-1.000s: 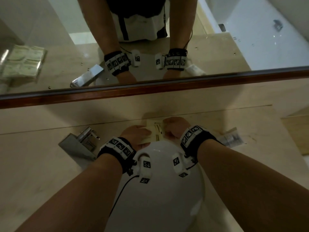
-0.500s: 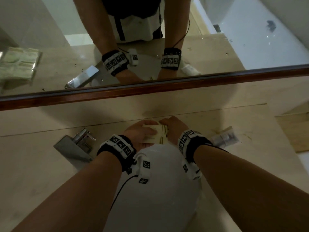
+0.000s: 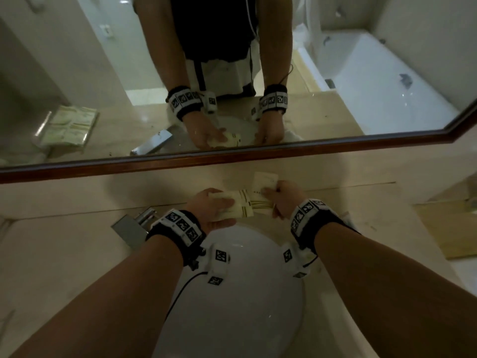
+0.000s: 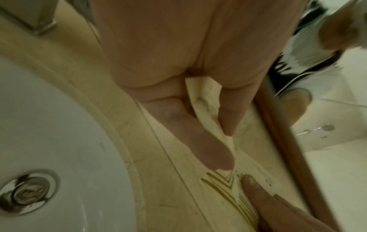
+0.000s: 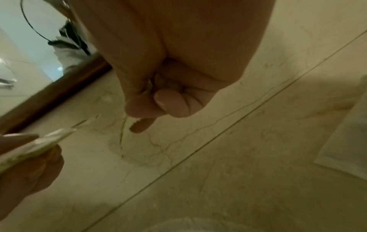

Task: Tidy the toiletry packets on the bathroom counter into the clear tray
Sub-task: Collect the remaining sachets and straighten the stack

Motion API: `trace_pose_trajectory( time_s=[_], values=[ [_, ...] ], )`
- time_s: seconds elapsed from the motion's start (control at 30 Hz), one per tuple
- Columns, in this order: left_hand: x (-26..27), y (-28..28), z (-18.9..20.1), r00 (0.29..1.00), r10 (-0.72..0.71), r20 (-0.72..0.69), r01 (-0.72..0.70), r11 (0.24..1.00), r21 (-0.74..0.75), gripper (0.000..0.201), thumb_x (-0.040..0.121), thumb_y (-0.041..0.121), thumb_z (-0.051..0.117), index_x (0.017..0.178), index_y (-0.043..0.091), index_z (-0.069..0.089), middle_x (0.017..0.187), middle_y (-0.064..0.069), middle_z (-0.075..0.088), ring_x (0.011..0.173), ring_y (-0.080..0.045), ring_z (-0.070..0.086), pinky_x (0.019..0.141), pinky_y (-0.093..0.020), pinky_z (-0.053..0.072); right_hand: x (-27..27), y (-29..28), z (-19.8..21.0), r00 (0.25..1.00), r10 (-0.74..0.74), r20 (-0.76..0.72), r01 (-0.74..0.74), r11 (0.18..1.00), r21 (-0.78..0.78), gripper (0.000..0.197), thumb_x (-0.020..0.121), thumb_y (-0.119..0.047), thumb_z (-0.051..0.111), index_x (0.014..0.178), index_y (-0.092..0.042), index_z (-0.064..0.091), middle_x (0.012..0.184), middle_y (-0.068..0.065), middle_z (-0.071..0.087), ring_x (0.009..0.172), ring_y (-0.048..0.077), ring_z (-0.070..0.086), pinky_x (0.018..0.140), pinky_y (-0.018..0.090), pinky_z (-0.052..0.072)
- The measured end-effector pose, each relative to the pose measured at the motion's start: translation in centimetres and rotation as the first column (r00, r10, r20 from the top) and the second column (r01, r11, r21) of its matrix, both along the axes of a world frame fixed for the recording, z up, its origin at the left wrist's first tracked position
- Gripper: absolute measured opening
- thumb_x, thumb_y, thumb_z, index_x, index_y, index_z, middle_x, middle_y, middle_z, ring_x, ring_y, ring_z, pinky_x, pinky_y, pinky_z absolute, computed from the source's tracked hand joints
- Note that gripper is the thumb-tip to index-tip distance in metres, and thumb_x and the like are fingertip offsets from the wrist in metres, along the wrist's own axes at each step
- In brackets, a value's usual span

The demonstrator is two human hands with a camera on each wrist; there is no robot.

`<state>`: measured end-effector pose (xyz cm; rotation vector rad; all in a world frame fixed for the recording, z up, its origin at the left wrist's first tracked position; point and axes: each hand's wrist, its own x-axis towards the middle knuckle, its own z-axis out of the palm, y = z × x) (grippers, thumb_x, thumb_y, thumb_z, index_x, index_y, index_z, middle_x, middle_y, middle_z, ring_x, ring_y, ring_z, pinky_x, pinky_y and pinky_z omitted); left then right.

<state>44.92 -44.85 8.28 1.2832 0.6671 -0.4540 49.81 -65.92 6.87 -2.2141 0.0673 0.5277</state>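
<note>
A small stack of cream toiletry packets with gold stripes sits in my left hand, just behind the basin. In the left wrist view the thumb and fingers pinch these packets. My right hand is close beside it on the right, fingers curled round another cream packet that stands up toward the mirror. In the right wrist view my right hand pinches a thin edge, and the left-held stack shows edge-on. The clear tray, holding several packets, appears only as a reflection in the mirror, far left.
The white basin lies under my forearms, with a chrome faucet to its left. The wood-framed mirror runs along the back of the beige counter. A plastic-wrapped item lies right of my right wrist, and a wooden board sits beyond it.
Both hands have come up from the counter behind the basin. My left hand now holds the stack, and my right hand has drawn a separate packet off to the right.
</note>
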Motion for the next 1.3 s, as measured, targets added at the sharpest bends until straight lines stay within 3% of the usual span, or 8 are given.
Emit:
trace_pose_trajectory(
  time_s=[0.2,0.37,0.5,0.67,0.9,1.07,1.17,1.3],
  values=[
    [-3.6,1.1,5.2,0.98,0.036,0.196,-0.04,0.999,0.019,0.029,0.087,-0.003,0.069,0.113,0.008,0.062,0.114,-0.017,0.071,0.095,-0.031,0.074,0.064,-0.036,0.063,-2.3,0.6,5.8,0.996,0.032,0.079,-0.038,0.996,0.077,0.033,0.101,-0.036,0.056,0.08,-0.012,0.068,0.05,0.004,0.065,0.042,0.017,0.057,0.05,0.028,0.052],
    [-7.9,4.6,9.0,0.95,0.01,0.312,-0.016,1.0,0.018,0.039,0.086,-0.014,0.063,0.122,0.001,0.062,0.12,-0.019,0.07,0.104,-0.032,0.07,0.072,-0.031,0.061,-4.0,3.5,9.7,0.994,0.074,0.078,-0.089,0.975,0.204,0.015,0.098,-0.021,0.065,0.091,-0.007,0.067,0.058,0.006,0.066,0.049,0.02,0.061,0.048,0.031,0.054],
    [-11.9,8.3,10.3,0.933,0.139,0.332,-0.171,0.983,0.069,0.032,0.088,-0.017,0.058,0.114,0.0,0.057,0.106,-0.021,0.068,0.09,-0.029,0.071,0.073,-0.032,0.063,-5.9,7.2,11.7,0.983,0.167,0.079,-0.181,0.957,0.225,0.009,0.095,-0.014,0.067,0.088,-0.012,0.063,0.068,0.005,0.063,0.045,0.012,0.056,0.044,0.025,0.047],
    [-18.0,13.2,9.3,0.899,0.29,0.329,-0.331,0.941,0.073,0.038,0.084,-0.01,0.067,0.119,0.003,0.062,0.111,-0.023,0.072,0.091,-0.031,0.074,0.061,-0.029,0.061,-8.6,12.7,11.9,0.954,0.281,0.106,-0.297,0.935,0.194,0.008,0.092,-0.018,0.072,0.091,-0.014,0.065,0.06,0.005,0.06,0.048,0.017,0.053,0.054,0.032,0.047],
    [-25.6,18.8,7.3,0.848,0.444,0.289,-0.488,0.867,0.102,0.031,0.085,-0.001,0.071,0.116,0.001,0.068,0.094,-0.02,0.072,0.064,-0.019,0.065,0.048,-0.024,0.049,-13.8,20.3,12.0,0.909,0.387,0.154,-0.408,0.902,0.141,0.017,0.093,-0.019,0.071,0.089,-0.003,0.065,0.053,0.006,0.053,0.041,0.015,0.047,0.04,0.022,0.04],
    [-32.2,23.6,6.0,0.802,0.537,0.26,-0.575,0.813,0.095,0.021,0.088,0.003,0.069,0.109,0.004,0.071,0.094,-0.016,0.07,0.071,-0.023,0.062,0.055,-0.027,0.052,-18.5,26.4,11.4,0.864,0.476,0.164,-0.491,0.869,0.064,0.024,0.094,-0.026,0.068,0.078,-0.008,0.066,0.047,-0.002,0.059,0.04,0.012,0.052,0.043,0.02,0.042],
    [-36.5,26.4,5.6,0.785,0.573,0.237,-0.604,0.793,0.084,0.016,0.091,0.004,0.066,0.107,0.007,0.07,0.093,-0.015,0.07,0.074,-0.024,0.064,0.061,-0.03,0.054,-22.1,30.4,10.5,0.842,0.521,0.141,-0.534,0.842,0.074,0.03,0.093,-0.038,0.066,0.094,-0.008,0.07,0.064,0.01,0.065,0.054,0.024,0.058,0.053,0.033,0.049],
    [-42.1,30.2,4.7,0.746,0.641,0.18,-0.656,0.754,0.036,0.022,0.094,0.003,0.06,0.115,0.004,0.064,0.105,-0.019,0.073,0.092,-0.033,0.071,0.071,-0.041,0.061,-27.5,35.3,9.7,0.837,0.54,0.088,-0.547,0.834,0.08,0.025,0.098,-0.036,0.061,0.099,-0.013,0.07,0.058,0.006,0.059,0.045,0.016,0.051,0.043,0.025,0.044]
  ],
)
